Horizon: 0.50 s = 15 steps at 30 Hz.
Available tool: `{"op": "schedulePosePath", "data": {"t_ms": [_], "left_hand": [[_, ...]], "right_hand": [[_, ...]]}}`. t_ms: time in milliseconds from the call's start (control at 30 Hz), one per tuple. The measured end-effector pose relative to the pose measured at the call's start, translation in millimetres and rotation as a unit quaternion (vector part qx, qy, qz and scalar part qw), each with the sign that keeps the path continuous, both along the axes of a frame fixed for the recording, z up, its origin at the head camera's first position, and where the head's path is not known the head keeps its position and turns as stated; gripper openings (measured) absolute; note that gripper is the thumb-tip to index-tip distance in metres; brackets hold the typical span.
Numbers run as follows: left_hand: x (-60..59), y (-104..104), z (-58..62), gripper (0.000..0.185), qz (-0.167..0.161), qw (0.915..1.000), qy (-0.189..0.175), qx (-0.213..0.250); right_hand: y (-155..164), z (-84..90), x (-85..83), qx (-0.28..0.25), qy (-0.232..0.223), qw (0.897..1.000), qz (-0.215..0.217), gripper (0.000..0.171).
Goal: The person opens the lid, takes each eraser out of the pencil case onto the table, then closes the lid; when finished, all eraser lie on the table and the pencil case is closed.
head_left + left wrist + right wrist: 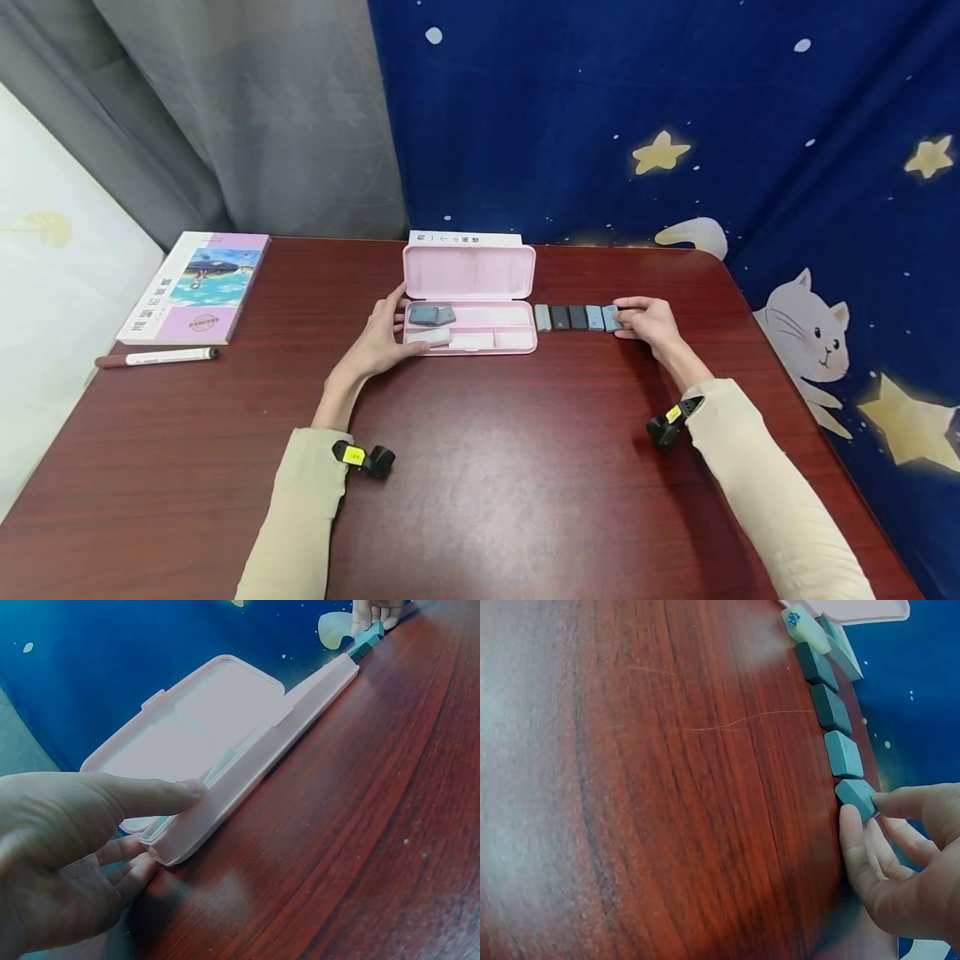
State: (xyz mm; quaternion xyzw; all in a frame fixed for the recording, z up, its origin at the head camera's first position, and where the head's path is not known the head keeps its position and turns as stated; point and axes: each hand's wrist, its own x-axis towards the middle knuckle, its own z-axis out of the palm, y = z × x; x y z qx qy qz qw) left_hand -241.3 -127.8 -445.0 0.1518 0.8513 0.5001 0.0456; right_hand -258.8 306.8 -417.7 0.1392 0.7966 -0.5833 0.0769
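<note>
An open pink pencil case (469, 272) lies on the table, its lid tipped back. My left hand (378, 337) grips the case's left end; in the left wrist view the thumb lies over the front wall (232, 796) and the fingers reach the end. Inside the case are grey-blue erasers (423, 315) and a white block (429, 337). To the right of the case, several block-shaped erasers stand in a row, among them dark ones (559, 317). At the row's right end my right hand (651, 321) pinches a light blue eraser (857, 796) between thumb and fingers.
At the table's left lies a thick book (213, 283) with a pink and blue cover. A marker (172, 356) with a brown cap lies in front of it. Behind the case is a white box-like item (465, 238), partly hidden. Curtains hang along the back edge.
</note>
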Motion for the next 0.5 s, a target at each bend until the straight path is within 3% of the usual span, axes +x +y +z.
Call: {"op": "schedulePosePath", "data": {"t_ms": [500], "left_hand": [[-0.5,1.1,-2.1,0.104,0.001,0.9999,0.008,0.007]], "right_hand": [[-0.9,-1.9,-2.4,0.068,0.013,0.998,0.007,0.033]]}}
